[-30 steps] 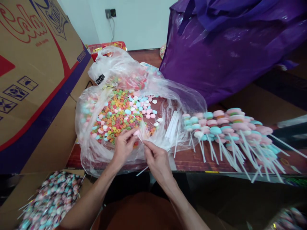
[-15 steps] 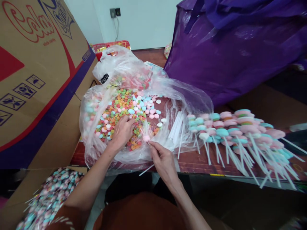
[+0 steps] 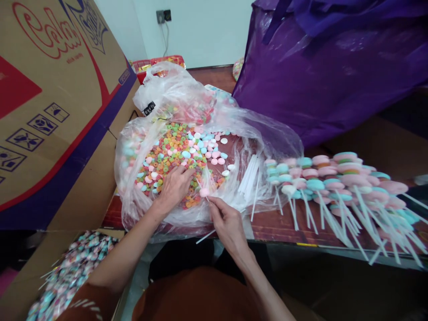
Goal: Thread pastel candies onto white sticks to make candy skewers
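White and thin, the stick (image 3: 210, 216) in the right hand (image 3: 227, 223) lies on a slant: its long axis runs from a bare lower end near the table's front edge, toward the person, up and away to a tip that carries one pink candy disc (image 3: 204, 192). The right hand's thumb and fingers are pinched shut on the stick just below that disc, which sits over the near rim of the clear plastic bag (image 3: 267, 142). The left hand (image 3: 174, 187) rests palm down in the bag, fingers spread on the heap of coloured ring candies (image 3: 167, 151) and pastel discs; whether it has closed on a piece cannot be told. Inside the bag, to the right of the stick, a bundle of bare white sticks (image 3: 250, 176) points away from the person. Further right, on the brown table (image 3: 274, 227), finished candy skewers (image 3: 334, 178) lie in a row with their sticks fanning toward the near right. A cardboard box (image 3: 50, 102) stands at left, and a purple bag (image 3: 327, 67) behind.
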`<state>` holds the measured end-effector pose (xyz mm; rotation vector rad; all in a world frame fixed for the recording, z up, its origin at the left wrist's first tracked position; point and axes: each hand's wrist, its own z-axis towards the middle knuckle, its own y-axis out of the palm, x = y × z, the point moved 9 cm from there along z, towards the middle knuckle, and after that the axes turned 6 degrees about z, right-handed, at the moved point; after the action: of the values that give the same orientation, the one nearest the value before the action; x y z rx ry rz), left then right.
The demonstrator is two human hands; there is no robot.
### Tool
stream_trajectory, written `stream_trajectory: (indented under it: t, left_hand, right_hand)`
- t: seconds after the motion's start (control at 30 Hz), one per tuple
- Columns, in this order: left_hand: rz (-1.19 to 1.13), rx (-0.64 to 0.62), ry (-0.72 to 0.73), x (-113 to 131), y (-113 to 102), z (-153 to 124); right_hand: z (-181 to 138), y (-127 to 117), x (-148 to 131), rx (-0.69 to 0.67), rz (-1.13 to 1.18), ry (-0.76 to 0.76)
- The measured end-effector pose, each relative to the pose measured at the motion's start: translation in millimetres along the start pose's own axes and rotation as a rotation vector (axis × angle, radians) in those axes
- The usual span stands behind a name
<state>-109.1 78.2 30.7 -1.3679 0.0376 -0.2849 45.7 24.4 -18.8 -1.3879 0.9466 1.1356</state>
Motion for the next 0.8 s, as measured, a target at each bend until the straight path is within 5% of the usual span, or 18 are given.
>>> stream_trajectory:
  t: [0.13, 0.27, 0.43, 0.8]
  left_hand:
    - [-0.273, 0.062, -0.11, -16.8, -1.0, 2.3]
    - [-0.891, 0.087, -0.377, -42.7, 10.8, -5.8]
    - [-1.445, 0.044, -0.591, -43.8, 27.9, -16.2]
    - [-1.566, 0.051, -0.633, -36.3, 31.8, -29.3]
  right_hand:
    - [-0.4, 0.7, -0.2, -0.01, 0.002, 0.008]
    - [-2.1, -0.7, -2.4, -0.002, 0.012, 0.007]
    - [-4.2, 1.8, -18.1, -0.007, 0.047, -0.058]
    - [-4.2, 4.8, -32.0, -0.026, -0.017, -0.126]
